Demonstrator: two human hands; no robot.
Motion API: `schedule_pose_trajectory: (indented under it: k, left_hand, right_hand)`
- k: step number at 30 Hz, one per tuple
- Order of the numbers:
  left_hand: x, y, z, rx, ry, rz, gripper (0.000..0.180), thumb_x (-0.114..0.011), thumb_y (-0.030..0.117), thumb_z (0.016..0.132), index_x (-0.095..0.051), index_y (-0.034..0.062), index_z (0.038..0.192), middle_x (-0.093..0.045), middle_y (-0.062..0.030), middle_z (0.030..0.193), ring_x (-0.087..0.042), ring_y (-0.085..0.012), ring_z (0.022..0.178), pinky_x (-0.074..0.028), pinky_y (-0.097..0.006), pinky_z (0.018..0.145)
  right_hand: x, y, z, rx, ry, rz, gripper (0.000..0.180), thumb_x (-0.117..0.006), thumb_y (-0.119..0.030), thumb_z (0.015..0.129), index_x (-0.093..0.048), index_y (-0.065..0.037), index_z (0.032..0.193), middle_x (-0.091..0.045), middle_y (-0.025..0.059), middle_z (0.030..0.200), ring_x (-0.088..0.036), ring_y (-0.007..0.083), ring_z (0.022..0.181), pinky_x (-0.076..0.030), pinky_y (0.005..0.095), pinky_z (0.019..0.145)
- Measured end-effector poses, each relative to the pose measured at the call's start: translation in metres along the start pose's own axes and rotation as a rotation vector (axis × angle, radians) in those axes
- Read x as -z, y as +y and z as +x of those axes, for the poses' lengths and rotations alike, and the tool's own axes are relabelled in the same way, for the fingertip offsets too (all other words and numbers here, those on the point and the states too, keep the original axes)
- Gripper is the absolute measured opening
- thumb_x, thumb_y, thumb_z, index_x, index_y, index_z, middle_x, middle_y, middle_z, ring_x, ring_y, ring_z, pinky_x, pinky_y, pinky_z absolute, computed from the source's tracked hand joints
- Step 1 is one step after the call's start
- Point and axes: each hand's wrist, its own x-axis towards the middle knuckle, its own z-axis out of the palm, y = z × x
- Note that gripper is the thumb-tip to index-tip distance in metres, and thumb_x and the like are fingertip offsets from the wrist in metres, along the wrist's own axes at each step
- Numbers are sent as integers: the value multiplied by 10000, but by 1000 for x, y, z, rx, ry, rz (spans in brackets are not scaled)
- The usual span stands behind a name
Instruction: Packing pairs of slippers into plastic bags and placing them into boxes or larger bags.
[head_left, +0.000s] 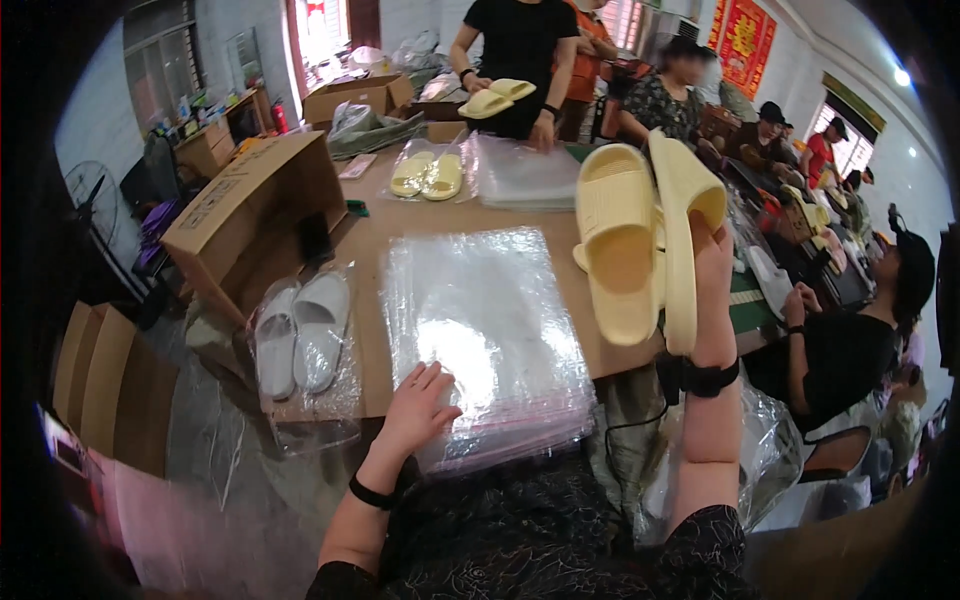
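My right hand (pixel 712 290) is raised on the right, its fingers partly hidden behind a pair of pale yellow slide slippers (pixel 617 255) that it grips. One slipper shows its footbed, the other is turned on its side. More yellow shows behind them, but I cannot tell how many slippers there are. My left hand (pixel 420 405) lies with fingers spread on the near left part of a stack of clear plastic bags (pixel 490 310) on the table. Left of the stack, a pair of white slippers (pixel 318 335) lies in a clear bag near the table edge.
An open cardboard box (pixel 250 200) lies on its side at the left. Bagged yellow slippers (pixel 428 175) and another stack of clear bags (pixel 525 172) sit at the far side. Across the table a person (pixel 520 50) holds yellow slippers. Another person (pixel 850 335) works at the right.
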Motion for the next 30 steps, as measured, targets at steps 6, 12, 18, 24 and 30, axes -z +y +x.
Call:
schedule_pose_trajectory:
  k: [6, 12, 18, 24, 30]
  left_hand:
    - [2, 3, 2, 51, 1, -11, 555, -716, 346, 799, -552, 75, 1256, -475, -174, 1394, -383, -417, 1323, -345, -455, 1094]
    - [-3, 0, 5, 23, -28, 36, 680, -691, 353, 819, -434, 63, 1378, -428, -175, 1425, -350, -399, 1346, -328, -439, 1113]
    - [-1, 1, 2, 12, -32, 41, 705, -677, 377, 826, -416, 34, 1383, -425, -196, 1418, -355, -420, 1335, -326, -450, 1111]
    - [2, 1, 3, 18, -21, 44, 703, -686, 357, 816, -422, 22, 1375, -427, -203, 1413, -361, -436, 1322, -325, -460, 1109]
    - [-4, 0, 5, 17, -24, 58, 718, -711, 377, 788, -446, 32, 1360, -420, -192, 1426, -353, -432, 1330, -325, -461, 1110]
  right_hand:
    - [-81, 23, -53, 47, -413, -191, 334, -477, 19, 899, -551, 11, 1225, -612, 92, 1132, -559, 182, 1060, -445, 297, 912]
    - [-93, 125, -75, 282, -580, -812, 408, -570, 31, 778, -577, -20, 1182, -567, 198, 1141, -526, 377, 1086, -422, 416, 961]
    - [-103, 158, -111, 208, -624, -643, 436, -715, -107, 772, -559, -10, 1167, -543, 182, 1168, -511, 368, 1085, -427, 427, 944]
    - [-115, 105, -136, -16, -692, -891, 469, -715, -359, 806, -598, -10, 1096, -584, 169, 1139, -550, 371, 1041, -463, 416, 854]
    - [-161, 142, -173, 172, -737, -1077, 543, -632, -499, 840, -646, 36, 930, -652, 209, 902, -643, 359, 816, -512, 447, 741]
